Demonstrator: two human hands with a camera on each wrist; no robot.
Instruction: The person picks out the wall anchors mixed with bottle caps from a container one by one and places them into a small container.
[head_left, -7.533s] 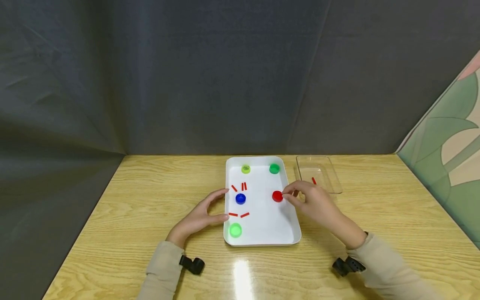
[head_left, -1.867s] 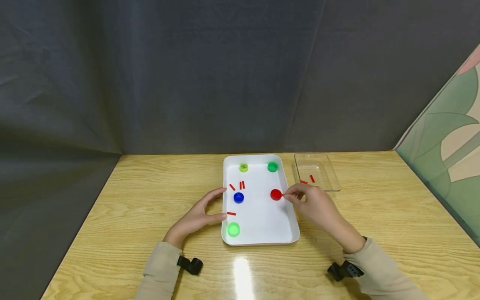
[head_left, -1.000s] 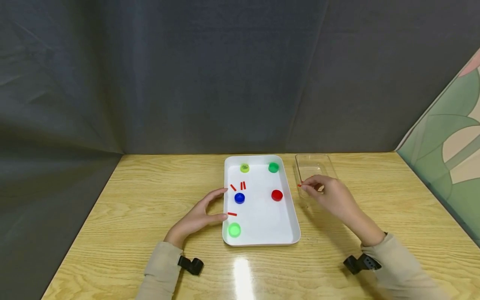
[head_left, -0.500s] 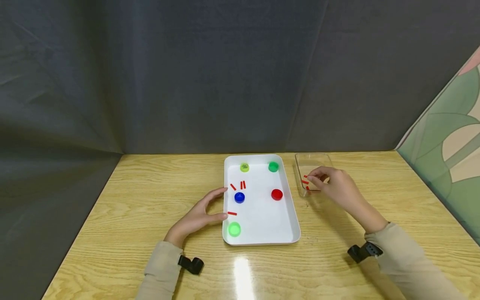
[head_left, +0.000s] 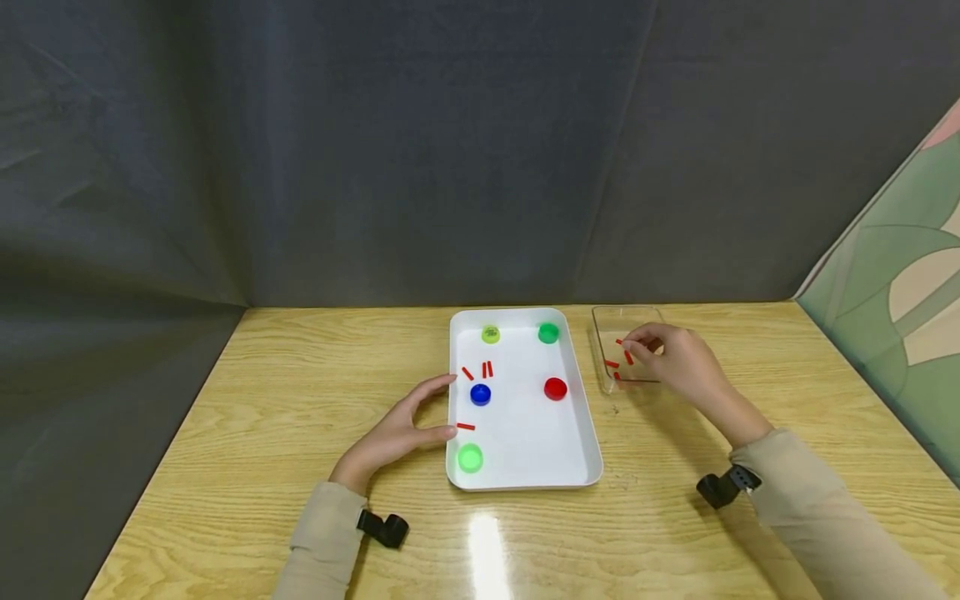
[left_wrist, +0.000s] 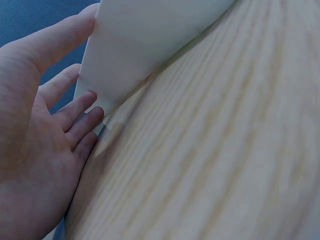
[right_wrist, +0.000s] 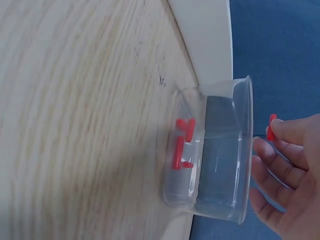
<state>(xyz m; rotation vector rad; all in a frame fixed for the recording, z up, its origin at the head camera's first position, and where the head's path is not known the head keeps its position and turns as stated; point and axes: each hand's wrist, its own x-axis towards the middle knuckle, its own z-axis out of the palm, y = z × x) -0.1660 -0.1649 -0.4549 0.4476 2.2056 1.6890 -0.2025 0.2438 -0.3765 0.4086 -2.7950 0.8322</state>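
Observation:
My right hand (head_left: pixel 675 358) is over the clear plastic box (head_left: pixel 600 333) and pinches a small red stick (right_wrist: pixel 271 127) between thumb and forefinger, above the box rim. Several red sticks (right_wrist: pixel 179 152) lie on the box floor. My left hand (head_left: pixel 393 433) is at the left side of the white tray (head_left: pixel 525 486), its fingers spread and touching the wall; in the left wrist view the tray side (left_wrist: pixel 135 40) meets the fingertips. Inside the tray, several red sticks (head_left: pixel 466 427) lie around a blue bottle cap (head_left: pixel 481 394).
A red cap (head_left: pixel 556 388), a dark green cap (head_left: pixel 548 333), a yellow-green cap (head_left: pixel 491 334) and a light green cap (head_left: pixel 470 457) also sit in the tray. Box and tray stand side by side on a wooden table (head_left: pixel 315 358). A dark curtain (head_left: pixel 450 150) closes off the back.
My right hand has moved from beside the red cap rightward to over the clear box. More red sticks are in the box; one below the blue cap is gone. My left hand has stayed put.

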